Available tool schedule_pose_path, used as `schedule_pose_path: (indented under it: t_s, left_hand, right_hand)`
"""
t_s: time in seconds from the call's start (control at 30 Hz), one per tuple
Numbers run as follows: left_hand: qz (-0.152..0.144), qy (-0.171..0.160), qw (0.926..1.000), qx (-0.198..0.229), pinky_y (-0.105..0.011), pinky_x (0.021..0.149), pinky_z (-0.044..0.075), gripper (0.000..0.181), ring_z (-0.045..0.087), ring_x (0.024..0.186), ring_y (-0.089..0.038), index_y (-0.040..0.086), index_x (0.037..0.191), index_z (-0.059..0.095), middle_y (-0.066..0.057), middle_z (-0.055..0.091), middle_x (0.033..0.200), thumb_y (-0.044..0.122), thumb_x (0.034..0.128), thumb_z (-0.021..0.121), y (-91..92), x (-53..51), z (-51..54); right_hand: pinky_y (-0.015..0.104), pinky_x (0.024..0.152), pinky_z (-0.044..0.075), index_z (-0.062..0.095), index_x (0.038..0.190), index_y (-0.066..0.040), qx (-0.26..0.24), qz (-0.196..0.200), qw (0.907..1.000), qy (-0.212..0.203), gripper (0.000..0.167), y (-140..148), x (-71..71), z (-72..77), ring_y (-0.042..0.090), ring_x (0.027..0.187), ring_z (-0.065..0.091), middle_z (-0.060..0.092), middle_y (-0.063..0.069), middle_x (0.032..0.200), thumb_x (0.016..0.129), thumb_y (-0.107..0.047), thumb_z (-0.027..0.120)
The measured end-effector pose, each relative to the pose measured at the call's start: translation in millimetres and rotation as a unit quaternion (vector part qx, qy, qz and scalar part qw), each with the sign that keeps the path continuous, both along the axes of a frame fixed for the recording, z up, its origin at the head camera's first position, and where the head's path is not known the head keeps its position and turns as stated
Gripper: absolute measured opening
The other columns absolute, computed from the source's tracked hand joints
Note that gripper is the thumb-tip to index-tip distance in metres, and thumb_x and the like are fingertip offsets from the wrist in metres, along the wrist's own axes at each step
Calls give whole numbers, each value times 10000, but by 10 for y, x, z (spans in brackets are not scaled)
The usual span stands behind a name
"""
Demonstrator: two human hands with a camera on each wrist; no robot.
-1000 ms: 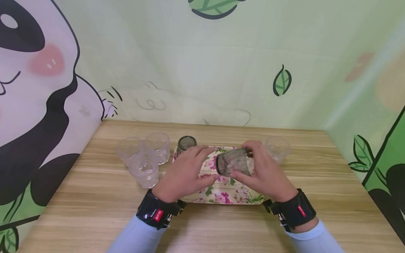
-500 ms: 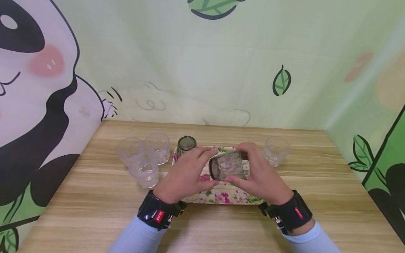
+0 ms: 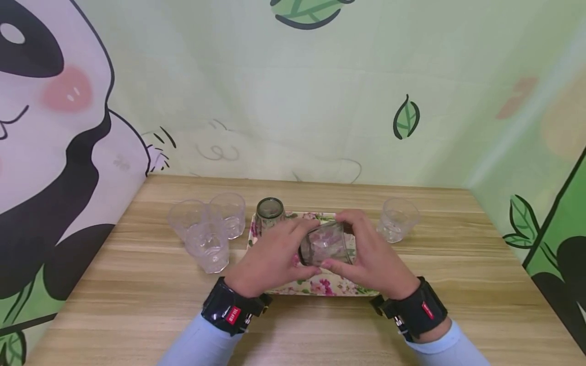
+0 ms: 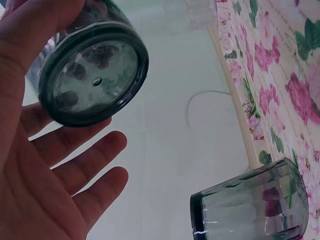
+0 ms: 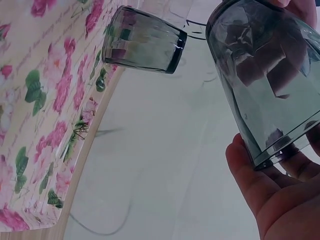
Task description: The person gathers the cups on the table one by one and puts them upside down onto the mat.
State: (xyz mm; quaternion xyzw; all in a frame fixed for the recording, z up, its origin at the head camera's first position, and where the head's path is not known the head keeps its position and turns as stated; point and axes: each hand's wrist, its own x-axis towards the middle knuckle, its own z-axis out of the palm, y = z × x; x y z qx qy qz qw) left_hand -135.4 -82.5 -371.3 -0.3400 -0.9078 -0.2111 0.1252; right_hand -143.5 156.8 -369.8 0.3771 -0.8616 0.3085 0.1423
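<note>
A smoky grey faceted glass (image 3: 325,244) lies tilted on its side in the air above the flowered tray (image 3: 320,287). My right hand (image 3: 375,259) holds it at the mouth end, thumb below and fingers above. At the base end, my left hand (image 3: 270,256) has thumb and index finger about the glass, with its other fingers spread loosely. The thick round base (image 4: 95,75) faces the left wrist view. A second grey glass (image 3: 270,211) stands upside down on the tray's far left corner, partly behind my left hand. The right wrist view also shows that second glass (image 5: 142,40).
Several clear cups stand on the wooden table (image 3: 137,305): a group at the left with a front cup (image 3: 210,249) and a rear cup (image 3: 229,213), and a single cup (image 3: 397,221) right of the tray. A printed cloth wall (image 3: 293,112) closes the table's far side.
My right hand has moved left with the grey glass, bringing its base between my left thumb and index finger. The left hand has shifted slightly right. The other cups stay put.
</note>
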Motion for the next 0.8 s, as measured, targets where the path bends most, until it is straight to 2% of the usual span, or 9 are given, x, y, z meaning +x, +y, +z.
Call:
schedule_pose_path:
  t_s: [0.13, 0.33, 0.57, 0.8]
  left_hand:
    - [-24, -164, 9999, -17, -337, 1069, 469, 890, 577, 1221, -168, 122, 1483, 407, -59, 586, 1378, 487, 786, 822, 18, 14, -6]
    - [-92, -126, 9999, 14, -331, 1067, 472, 888, 578, 1247, -180, 99, 1484, 398, -64, 590, 1376, 446, 792, 834, 24, 14, -11]
    - [-92, -358, 9993, 89, -329, 972, 532, 888, 606, 1170, -155, 114, 1492, 393, -55, 593, 1360, 439, 794, 835, 21, 22, 2]
    - [-102, -495, 9985, 221, -326, 937, 543, 876, 613, 1134, -153, 138, 1491, 411, -47, 603, 1334, 438, 788, 839, 2, 16, 20]
  right_hand:
    - [419, 926, 539, 376, 1380, -63, -82, 58, 9999, -62, 795, -4, 6, -9, 163, 1151, 496, 467, 71, 1302, 808, -376, 830]
    - [400, 888, 548, 364, 1387, -73, -166, 150, 9996, -176, 795, 2, 5, -20, 169, 1132, 506, 458, 58, 1299, 807, -344, 836]
    - [419, 956, 525, 365, 1422, -103, 5, -26, 9997, -245, 833, 34, 18, -27, 187, 1217, 488, 459, 78, 1378, 798, -384, 840]
    - [420, 913, 560, 325, 1473, -145, 103, -93, 9987, -488, 858, 60, 22, -33, 204, 1217, 509, 452, 107, 1415, 821, -403, 820]
